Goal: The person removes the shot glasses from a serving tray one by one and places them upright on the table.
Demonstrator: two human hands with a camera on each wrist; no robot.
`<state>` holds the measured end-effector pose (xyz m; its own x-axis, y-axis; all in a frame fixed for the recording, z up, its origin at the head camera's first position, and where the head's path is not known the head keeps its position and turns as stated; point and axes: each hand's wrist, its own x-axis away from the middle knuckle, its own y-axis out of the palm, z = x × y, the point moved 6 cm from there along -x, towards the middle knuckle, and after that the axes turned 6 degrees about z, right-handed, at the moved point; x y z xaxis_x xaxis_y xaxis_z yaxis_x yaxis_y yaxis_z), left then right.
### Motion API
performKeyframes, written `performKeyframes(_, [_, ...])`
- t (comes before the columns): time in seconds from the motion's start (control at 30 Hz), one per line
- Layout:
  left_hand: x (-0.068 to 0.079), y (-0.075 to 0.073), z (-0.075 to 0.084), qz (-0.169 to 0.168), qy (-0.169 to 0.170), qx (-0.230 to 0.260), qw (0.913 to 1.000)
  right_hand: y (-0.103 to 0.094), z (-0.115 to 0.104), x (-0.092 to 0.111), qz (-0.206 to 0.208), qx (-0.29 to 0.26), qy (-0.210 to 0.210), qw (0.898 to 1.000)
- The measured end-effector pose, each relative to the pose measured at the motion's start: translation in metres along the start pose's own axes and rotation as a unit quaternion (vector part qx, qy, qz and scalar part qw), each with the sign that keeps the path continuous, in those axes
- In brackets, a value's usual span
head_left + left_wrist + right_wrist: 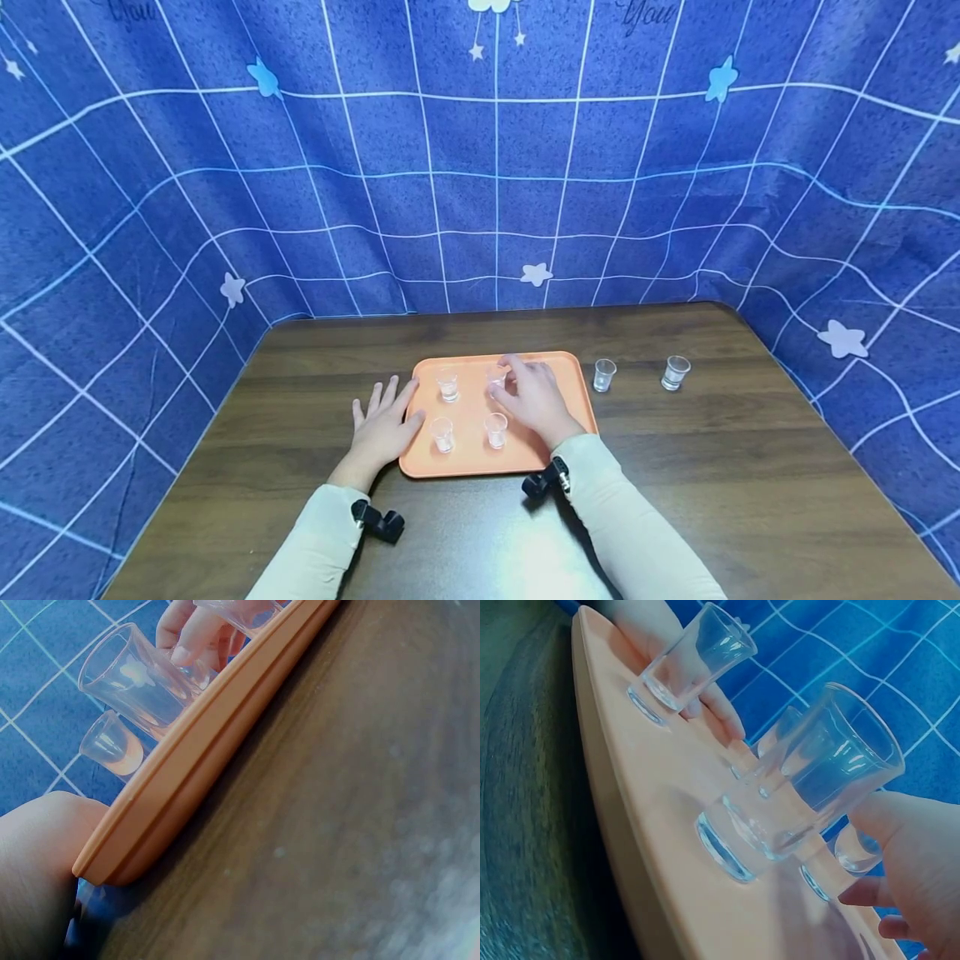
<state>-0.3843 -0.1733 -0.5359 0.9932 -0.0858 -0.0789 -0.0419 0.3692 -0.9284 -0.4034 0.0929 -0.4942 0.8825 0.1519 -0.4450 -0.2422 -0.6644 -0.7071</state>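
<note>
An orange tray (472, 462) lies on the table with clear shot glasses standing on it in two rows. My right hand (536, 400) reaches over the tray's right side. Its thumb and fingers pinch the back right shot glass (495, 379), which the fingers partly cover. Nearer to me stands the front right shot glass (496, 431), large in the right wrist view. On the left half are a back left shot glass (448, 387) and a front left shot glass (442, 435). With fingers spread, my left hand (381, 429) rests against the tray's left edge.
Two more shot glasses stand on the wooden table (675, 467) right of the tray: a nearer glass (603, 375) and a farther glass (676, 372). A blue curtain (480, 208) with a white grid hangs behind the table and at both sides.
</note>
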Motion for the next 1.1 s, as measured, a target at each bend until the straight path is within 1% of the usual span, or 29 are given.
performKeyframes(0.33, [0.0,0.0,0.002,0.006,0.005,0.001,1.0,-0.002,-0.001,0.002,0.003,0.024,-0.009,1.0])
performKeyframes(0.57, [0.001,-0.001,0.004,0.002,0.001,0.001,1.0,-0.012,-0.001,0.006,0.013,0.035,-0.034,0.999])
performKeyframes(0.77, [0.0,0.0,0.004,0.004,0.002,0.002,1.0,-0.025,0.006,0.014,0.017,0.018,-0.044,0.999])
performKeyframes(0.87, [0.0,0.0,0.003,0.001,0.001,0.004,1.0,-0.034,0.011,0.02,0.021,0.021,-0.042,0.999])
performKeyframes(0.97, [0.001,0.0,0.002,0.003,-0.001,0.004,1.0,-0.043,0.015,0.026,0.034,0.031,-0.045,0.998])
performKeyframes(1.1, [0.001,0.0,-0.001,0.004,-0.002,0.004,1.0,-0.056,0.017,0.035,0.059,0.034,-0.066,0.996])
